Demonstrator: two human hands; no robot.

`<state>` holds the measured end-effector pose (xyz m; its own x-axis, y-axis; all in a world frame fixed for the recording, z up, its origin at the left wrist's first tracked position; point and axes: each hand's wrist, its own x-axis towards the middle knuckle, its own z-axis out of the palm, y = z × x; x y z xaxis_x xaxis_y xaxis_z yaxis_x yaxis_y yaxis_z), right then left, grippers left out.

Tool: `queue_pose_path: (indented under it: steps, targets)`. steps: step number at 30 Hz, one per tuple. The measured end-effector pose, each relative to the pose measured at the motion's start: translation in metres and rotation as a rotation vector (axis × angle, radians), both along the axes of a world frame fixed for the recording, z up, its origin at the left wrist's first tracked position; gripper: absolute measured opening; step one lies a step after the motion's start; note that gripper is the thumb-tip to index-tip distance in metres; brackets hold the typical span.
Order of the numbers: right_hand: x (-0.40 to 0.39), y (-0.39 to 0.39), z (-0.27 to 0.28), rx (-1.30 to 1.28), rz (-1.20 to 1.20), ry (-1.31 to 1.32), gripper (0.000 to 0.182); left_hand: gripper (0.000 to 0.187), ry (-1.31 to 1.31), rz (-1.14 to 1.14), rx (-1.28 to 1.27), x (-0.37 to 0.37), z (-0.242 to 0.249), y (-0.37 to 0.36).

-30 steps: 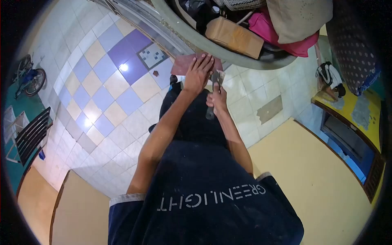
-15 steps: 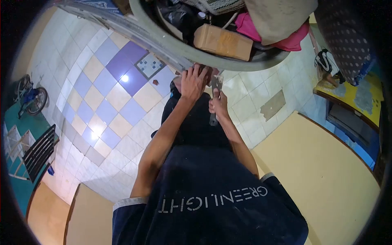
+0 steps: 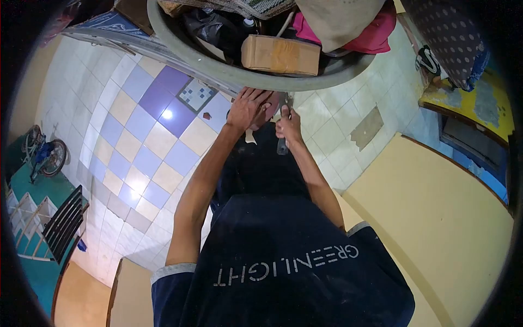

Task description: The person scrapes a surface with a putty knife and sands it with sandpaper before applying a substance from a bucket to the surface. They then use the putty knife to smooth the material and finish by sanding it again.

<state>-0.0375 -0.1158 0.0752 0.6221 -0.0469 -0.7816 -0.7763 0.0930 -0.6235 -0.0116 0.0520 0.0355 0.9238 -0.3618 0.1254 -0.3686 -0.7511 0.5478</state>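
My left hand lies over a flat pinkish piece, fingers bent across its far side and thumb at its near side. Much of that piece is covered by the hand. Close by on the right, my right hand is wrapped round a dark grey hand tool, its handle end pointing towards me. The tool's upper part overlaps the right edge of the pinkish piece, and I cannot tell what kind of tool it is. Both hands are low over my dark trousers, just below the rim of a large tub.
The big grey-green tub overhangs the hands, filled with a cardboard box, bags and cloths. A small broken chip lies on the tiled floor. A brown flat fragment is to the right, beyond it a yellow table.
My view has shifted a little, moving the tub left and up. My left hand has turned and shows more of the pinkish piece. The tool's head now sits against that piece's edge.
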Motion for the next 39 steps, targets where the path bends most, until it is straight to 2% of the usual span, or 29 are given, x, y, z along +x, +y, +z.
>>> queue_pose_path:
  steps: [3, 7, 11, 15, 17, 19, 22, 26, 29, 30, 33, 34, 39]
  targets:
    - [-0.008, 0.003, -0.002, -0.049, 0.062, 0.008, 0.037, 0.047, 0.056, 0.018, -0.028, 0.004, 0.000, 0.002]
    - [-0.001, -0.002, -0.009, 0.024, -0.028, 0.002, 0.033, 0.046, 0.028, 0.044, -0.034, -0.002, 0.000, -0.002]
    - [-0.004, -0.001, 0.007, -0.031, 0.070, 0.018, 0.032, 0.045, 0.045, 0.064, -0.064, 0.002, -0.004, -0.002]
    - [-0.002, -0.004, -0.005, 0.063, -0.011, -0.007, 0.028, 0.044, 0.054, 0.045, -0.073, -0.004, 0.000, -0.003]
    - [-0.012, 0.001, 0.014, -0.027, 0.090, 0.020, 0.024, 0.043, -0.005, 0.078, -0.095, 0.002, -0.003, -0.001]
    - [-0.008, -0.002, 0.008, -0.114, 0.109, 0.063, 0.027, 0.043, 0.025, 0.082, -0.097, 0.005, -0.006, -0.002]
    - [0.005, -0.003, -0.006, -0.033, 0.067, -0.045, 0.034, 0.045, 0.029, 0.056, -0.121, 0.004, -0.010, -0.001]
    - [-0.011, -0.001, 0.007, -0.043, 0.110, -0.001, 0.031, 0.045, 0.045, 0.068, -0.126, 0.002, -0.010, -0.001]
    - [0.001, -0.005, 0.005, -0.082, 0.071, 0.004, 0.036, 0.045, 0.030, 0.083, -0.092, 0.003, -0.015, -0.003]
    - [0.009, -0.005, -0.003, -0.002, 0.019, -0.049, 0.035, 0.045, 0.013, 0.076, -0.086, 0.004, -0.016, -0.003]
    - [-0.012, -0.005, -0.002, 0.024, 0.075, -0.018, 0.031, 0.044, 0.087, 0.072, -0.135, 0.002, -0.009, -0.002]
    - [-0.017, -0.004, 0.004, -0.025, 0.084, 0.063, 0.035, 0.044, 0.065, 0.079, -0.077, 0.002, -0.013, -0.003]
    - [0.009, -0.005, -0.008, 0.072, 0.018, 0.011, 0.035, 0.042, 0.056, 0.062, -0.037, -0.002, -0.016, -0.010]
